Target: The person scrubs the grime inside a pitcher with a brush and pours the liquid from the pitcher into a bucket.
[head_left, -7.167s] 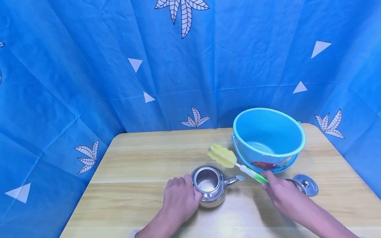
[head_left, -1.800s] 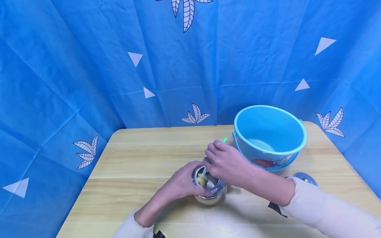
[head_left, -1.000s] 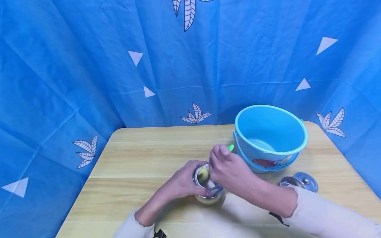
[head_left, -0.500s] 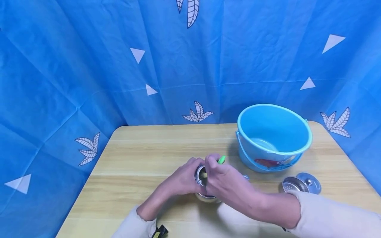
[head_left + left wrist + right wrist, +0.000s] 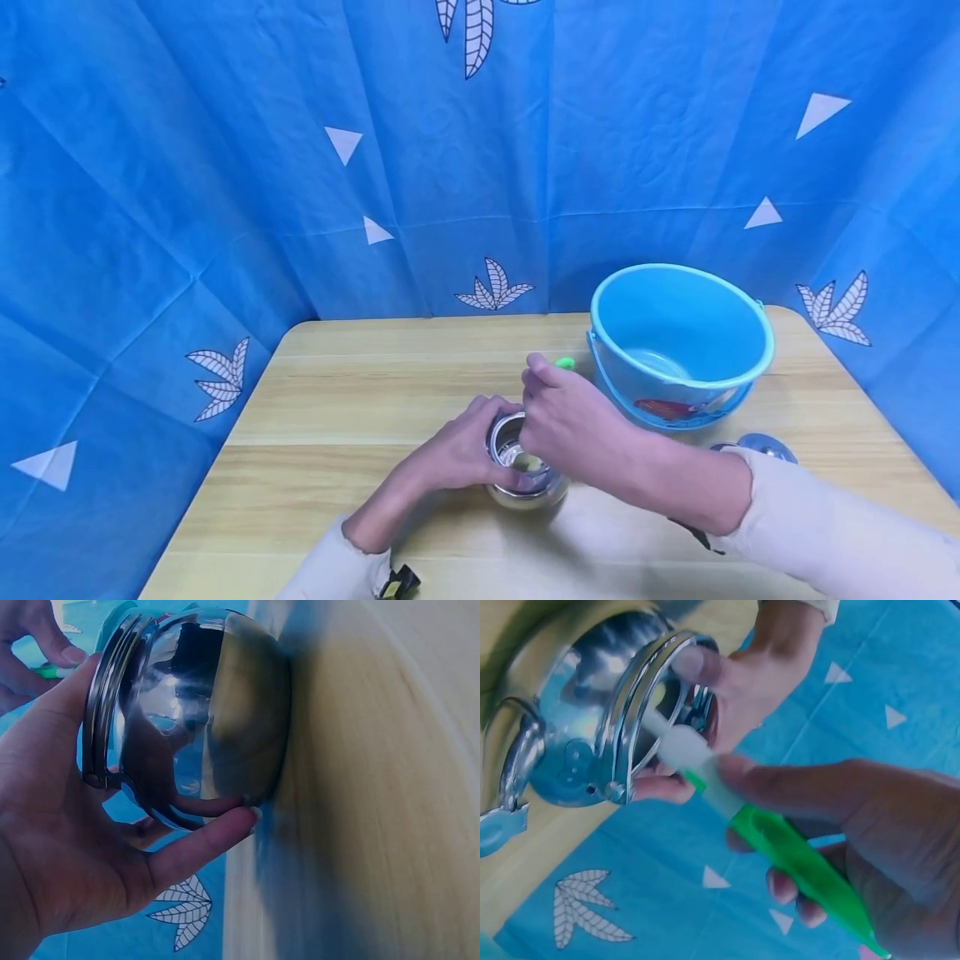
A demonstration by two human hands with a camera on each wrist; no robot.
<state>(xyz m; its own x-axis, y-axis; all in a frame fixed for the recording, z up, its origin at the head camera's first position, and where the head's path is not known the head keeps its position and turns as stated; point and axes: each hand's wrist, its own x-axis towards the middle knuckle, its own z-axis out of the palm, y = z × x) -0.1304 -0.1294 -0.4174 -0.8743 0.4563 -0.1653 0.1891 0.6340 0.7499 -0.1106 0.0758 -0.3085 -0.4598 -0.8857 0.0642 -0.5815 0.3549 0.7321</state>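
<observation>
A small stainless steel teapot [image 5: 527,498] stands lidless on the wooden table. My left hand [image 5: 467,450] grips it around the rim; in the left wrist view the thumb lies by the rim and a finger [image 5: 217,840] along the round body. My right hand [image 5: 573,417] holds the green and white handle [image 5: 795,862] of a sponge brush, thumb along the handle. The brush's yellow sponge head [image 5: 529,463] is inside the pot, near the front of the opening. In the right wrist view the spout [image 5: 521,769] points away from both hands.
A light blue bucket [image 5: 678,400] with a lowered handle stands at the back right. Beside my right forearm lies a shiny metal lid [image 5: 767,446], partly covered by the sleeve. A blue patterned curtain [image 5: 420,167] hangs behind the table.
Earlier the brush was in the air and my left hand held the pot's side; now the sponge is inside and that hand grips the rim. Lately the sponge has shifted about within.
</observation>
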